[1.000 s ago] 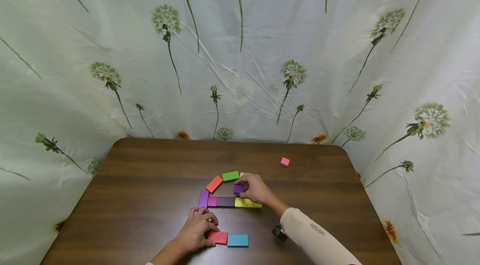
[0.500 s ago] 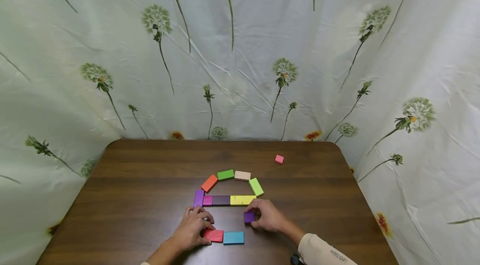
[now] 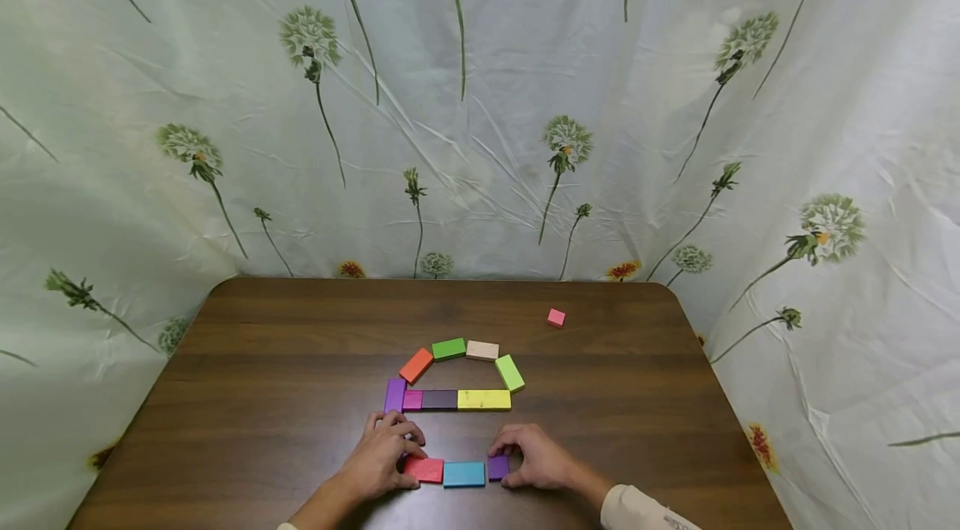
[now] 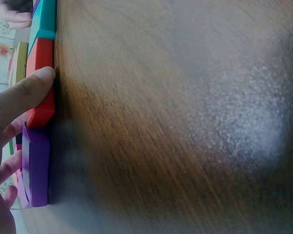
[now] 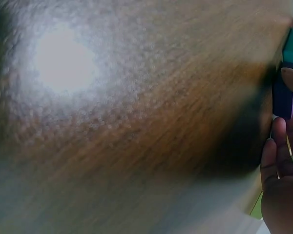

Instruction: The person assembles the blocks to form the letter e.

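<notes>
My left hand [image 3: 381, 453] holds a red block [image 3: 427, 470] between thumb and fingers, its thumb [image 4: 45, 74] on the near side. A second purple block [image 4: 38, 168] stands at the red one's left end in the left wrist view, mostly hidden by the hand in the head view. A blue block [image 3: 464, 474] lies flat against the red block's right end. To its right, my right hand [image 3: 540, 459] pinches a small purple block [image 3: 497, 467] by its near and far sides, with a narrow gap to the blue one in the head view.
Behind the hands runs a row of a magenta [image 3: 412, 401], a dark purple [image 3: 439, 401] and a yellow block [image 3: 483, 400], with a purple block [image 3: 394, 395] at its left. Orange [image 3: 416, 365], green [image 3: 448, 349], beige [image 3: 482, 350] and lime [image 3: 510, 372] blocks arch above. A pink block [image 3: 556, 317] lies apart.
My right hand has carried the small purple block from inside the arch toward me, down beside the blue block. The left hand stays at the red block.
</notes>
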Motion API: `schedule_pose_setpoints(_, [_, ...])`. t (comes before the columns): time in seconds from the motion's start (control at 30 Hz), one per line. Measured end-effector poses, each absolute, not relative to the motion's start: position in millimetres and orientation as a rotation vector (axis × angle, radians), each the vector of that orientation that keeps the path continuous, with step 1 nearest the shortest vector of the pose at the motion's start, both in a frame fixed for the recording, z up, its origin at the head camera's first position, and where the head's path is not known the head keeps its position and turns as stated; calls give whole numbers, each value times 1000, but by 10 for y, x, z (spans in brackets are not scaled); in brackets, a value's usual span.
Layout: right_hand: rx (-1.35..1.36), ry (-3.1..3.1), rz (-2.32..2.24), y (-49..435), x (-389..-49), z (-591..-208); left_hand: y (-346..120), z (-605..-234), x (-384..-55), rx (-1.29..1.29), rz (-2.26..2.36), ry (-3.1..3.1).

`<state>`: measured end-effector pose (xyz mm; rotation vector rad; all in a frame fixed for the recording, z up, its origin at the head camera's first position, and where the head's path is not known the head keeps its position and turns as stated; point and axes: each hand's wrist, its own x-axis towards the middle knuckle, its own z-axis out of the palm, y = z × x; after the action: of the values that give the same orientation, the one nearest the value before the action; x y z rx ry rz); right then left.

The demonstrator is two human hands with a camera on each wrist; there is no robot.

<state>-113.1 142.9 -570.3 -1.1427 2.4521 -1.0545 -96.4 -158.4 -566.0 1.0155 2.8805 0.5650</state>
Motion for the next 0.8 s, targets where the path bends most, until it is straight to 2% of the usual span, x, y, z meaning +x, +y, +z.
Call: schedule_pose_setpoints(0.8, [-1199,2414,-1112,1412,-1123,-5758,-1578,-5645,-972,940,559,2815])
